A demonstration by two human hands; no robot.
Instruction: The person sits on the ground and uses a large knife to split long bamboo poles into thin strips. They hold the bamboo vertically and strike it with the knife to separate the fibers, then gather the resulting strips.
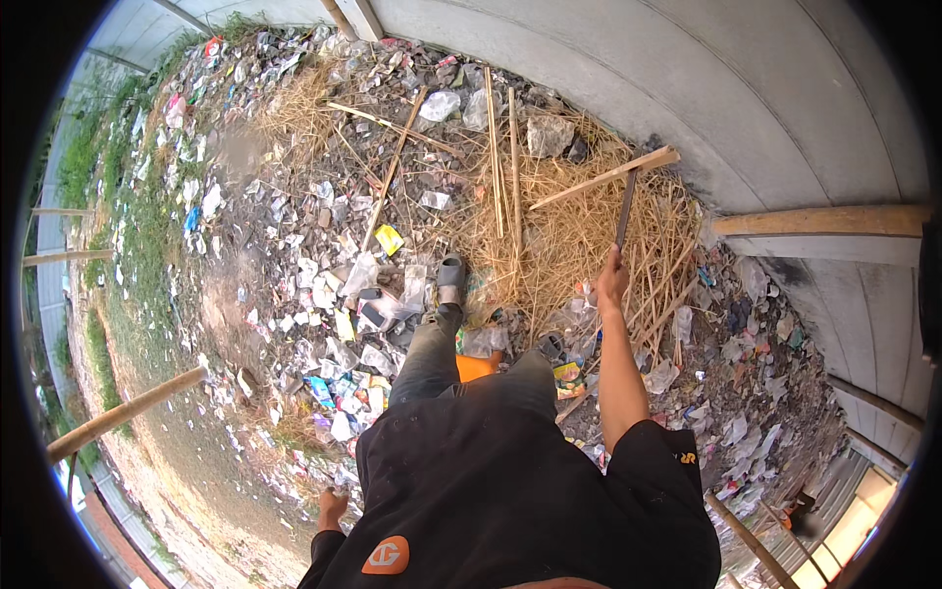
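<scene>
My right hand is stretched forward, closed round the lower end of a long, dark, flat blade that looks like a machete. The blade's far end meets a split bamboo piece, which lies slantwise over dry straw near the wall. Low on the left, my left hand hangs beside my body, fingers curled, with nothing visible in it. Below the right hand is the straw heap, with thin strips along its right side.
Several long bamboo strips lie ahead, near a stone block. A concrete wall curves along the right, with a bamboo pole against it. Litter covers much of the ground; another pole stands left. An orange object is between my legs.
</scene>
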